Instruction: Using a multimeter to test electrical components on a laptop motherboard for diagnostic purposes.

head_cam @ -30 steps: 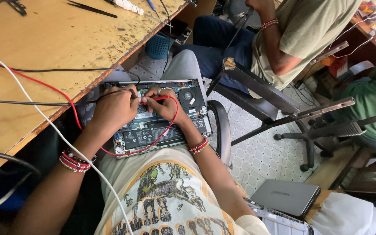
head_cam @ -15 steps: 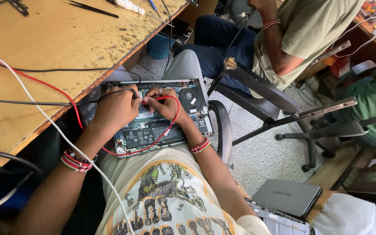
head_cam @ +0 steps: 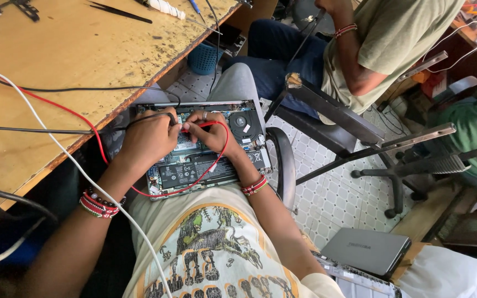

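Nothing much shifted, both your hands stay on the opened laptop (head_cam: 205,160) in your lap, left hand (head_cam: 144,140) pinching the black probe (head_cam: 153,116), right hand (head_cam: 211,132) pinching the red probe (head_cam: 194,128), wooden bench (head_cam: 56,60) far left.

**One head camera, looking steeply down**

Worn on the head, aimed almost straight down over chest and lap. Close to the laptop (head_cam: 202,149) on the knees, which sits near frame centre with the left hand (head_cam: 147,140) and right hand (head_cam: 211,132) on it. Tilted, so the table (head_cam: 56,72) edge runs diagonally across the upper left. Wide enough to take in a seated neighbour (head_cam: 371,49) at upper right and floor (head_cam: 332,198) beyond. Only one view; nothing shared with another.
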